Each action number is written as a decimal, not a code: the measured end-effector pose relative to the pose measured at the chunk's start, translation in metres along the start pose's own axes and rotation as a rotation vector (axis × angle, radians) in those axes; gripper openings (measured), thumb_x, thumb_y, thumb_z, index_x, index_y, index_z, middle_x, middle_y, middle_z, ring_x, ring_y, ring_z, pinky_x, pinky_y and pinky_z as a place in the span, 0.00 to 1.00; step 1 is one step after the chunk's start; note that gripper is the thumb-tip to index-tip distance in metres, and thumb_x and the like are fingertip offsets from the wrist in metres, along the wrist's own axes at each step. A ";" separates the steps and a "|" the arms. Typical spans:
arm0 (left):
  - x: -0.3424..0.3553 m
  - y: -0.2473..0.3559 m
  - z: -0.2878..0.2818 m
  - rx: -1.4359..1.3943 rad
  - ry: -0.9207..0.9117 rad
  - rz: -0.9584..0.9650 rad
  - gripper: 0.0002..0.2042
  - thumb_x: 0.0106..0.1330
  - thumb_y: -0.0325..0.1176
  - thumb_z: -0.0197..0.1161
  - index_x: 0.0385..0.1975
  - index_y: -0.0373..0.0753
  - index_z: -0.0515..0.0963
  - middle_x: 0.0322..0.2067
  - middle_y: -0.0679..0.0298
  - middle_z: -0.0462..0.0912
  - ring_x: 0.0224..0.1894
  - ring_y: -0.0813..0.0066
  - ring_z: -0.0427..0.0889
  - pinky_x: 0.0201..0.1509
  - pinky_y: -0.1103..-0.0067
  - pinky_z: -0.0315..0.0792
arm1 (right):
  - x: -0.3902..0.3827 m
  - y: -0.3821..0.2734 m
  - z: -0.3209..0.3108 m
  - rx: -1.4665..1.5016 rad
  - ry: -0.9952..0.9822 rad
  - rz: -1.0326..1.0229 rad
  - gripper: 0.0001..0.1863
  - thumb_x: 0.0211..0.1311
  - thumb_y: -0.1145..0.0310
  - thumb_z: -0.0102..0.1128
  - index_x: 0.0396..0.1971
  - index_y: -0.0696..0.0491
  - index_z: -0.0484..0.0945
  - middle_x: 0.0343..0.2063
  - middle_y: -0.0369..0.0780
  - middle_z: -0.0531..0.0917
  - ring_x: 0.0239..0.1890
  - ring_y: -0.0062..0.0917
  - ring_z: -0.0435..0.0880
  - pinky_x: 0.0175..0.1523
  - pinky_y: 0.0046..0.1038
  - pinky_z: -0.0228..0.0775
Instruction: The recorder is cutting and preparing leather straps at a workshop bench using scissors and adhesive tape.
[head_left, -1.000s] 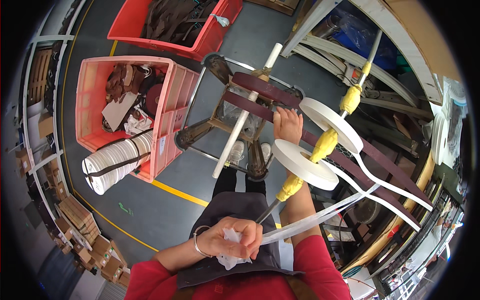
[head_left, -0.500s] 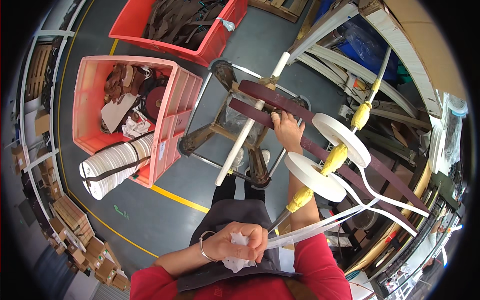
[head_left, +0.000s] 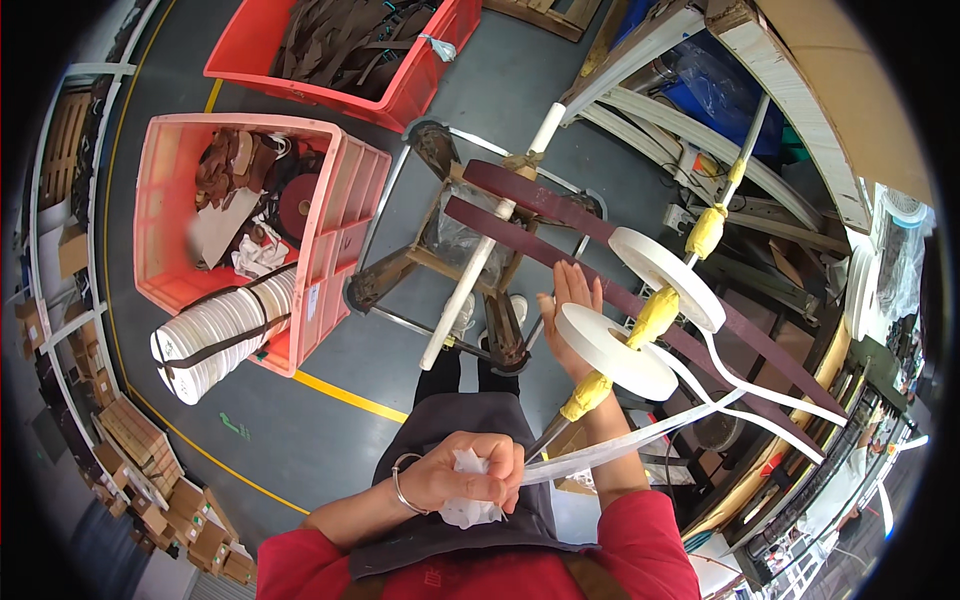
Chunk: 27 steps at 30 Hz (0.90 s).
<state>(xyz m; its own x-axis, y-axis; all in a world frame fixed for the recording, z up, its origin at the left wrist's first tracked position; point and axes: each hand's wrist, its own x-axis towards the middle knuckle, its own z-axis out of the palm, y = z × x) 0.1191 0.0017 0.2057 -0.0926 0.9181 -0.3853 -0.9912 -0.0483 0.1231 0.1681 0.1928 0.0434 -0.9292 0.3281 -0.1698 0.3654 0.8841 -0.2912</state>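
My left hand [head_left: 482,487] is closed on a crumpled white strip [head_left: 465,513] in front of my apron. From that fist a translucent white length runs right, toward two narrow white strips that cross. My right hand [head_left: 574,305] is open, fingers straight and together, thumb apart. Its fingertips are close to the nearer maroon band [head_left: 510,236]; whether they touch it I cannot tell. A second maroon band [head_left: 545,203] runs alongside. Two white tape rolls [head_left: 610,352] sit on a rod padded with yellow wrapping [head_left: 655,318]; the nearer one partly covers my right wrist.
A white bar [head_left: 462,290] carries the maroon bands over a metal-framed stand [head_left: 365,290]. At left stand a pink-red crate [head_left: 345,220] with scraps and a red crate [head_left: 345,100] of brown straps. A bundled white roll stack [head_left: 220,335] leans there. Wooden framing [head_left: 790,100] rises at right.
My right hand has drawn back toward me off the nearer maroon band, and its fingers have straightened. My left hand keeps its grip on the white strip. The whole view has shifted slightly.
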 end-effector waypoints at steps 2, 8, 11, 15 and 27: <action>0.000 0.000 0.001 -0.004 0.008 -0.005 0.10 0.51 0.31 0.58 0.18 0.39 0.62 0.22 0.62 0.67 0.24 0.75 0.70 0.31 0.80 0.68 | -0.012 0.000 -0.010 0.106 0.049 -0.056 0.21 0.57 0.67 0.44 0.51 0.58 0.62 0.50 0.46 0.66 0.56 0.36 0.61 0.60 0.38 0.47; -0.003 0.003 0.007 -0.043 -0.028 -0.020 0.09 0.53 0.29 0.58 0.19 0.38 0.64 0.23 0.61 0.67 0.26 0.73 0.70 0.36 0.71 0.70 | -0.063 0.003 -0.034 0.421 -0.106 0.145 0.14 0.55 0.71 0.45 0.41 0.58 0.70 0.44 0.48 0.71 0.48 0.40 0.68 0.54 0.35 0.56; -0.005 0.000 0.018 -0.125 -0.032 -0.044 0.11 0.55 0.32 0.56 0.18 0.36 0.63 0.22 0.60 0.66 0.24 0.72 0.70 0.32 0.69 0.70 | -0.122 0.018 -0.030 0.716 0.001 0.249 0.12 0.55 0.69 0.47 0.34 0.59 0.74 0.37 0.45 0.75 0.41 0.33 0.73 0.48 0.30 0.62; -0.012 -0.010 0.036 -0.215 -0.051 -0.066 0.16 0.57 0.40 0.54 0.15 0.36 0.61 0.18 0.60 0.63 0.21 0.70 0.68 0.28 0.69 0.71 | -0.183 0.009 -0.068 1.601 0.212 0.689 0.18 0.59 0.64 0.42 0.38 0.65 0.71 0.40 0.48 0.75 0.45 0.32 0.72 0.55 0.30 0.58; 0.032 -0.119 0.128 1.033 0.087 0.086 0.15 0.48 0.27 0.63 0.34 0.36 0.67 0.19 0.69 0.69 0.19 0.85 0.68 0.22 0.87 0.61 | -0.282 0.013 -0.182 2.057 0.438 0.206 0.29 0.59 0.51 0.40 0.33 0.68 0.72 0.36 0.52 0.75 0.43 0.40 0.74 0.52 0.37 0.61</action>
<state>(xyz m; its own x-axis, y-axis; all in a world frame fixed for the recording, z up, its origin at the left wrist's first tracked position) 0.2461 0.0873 0.2961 -0.2060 0.8939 -0.3980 -0.4207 0.2863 0.8608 0.4245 0.1725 0.2586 -0.7150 0.6573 -0.2382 -0.3240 -0.6135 -0.7202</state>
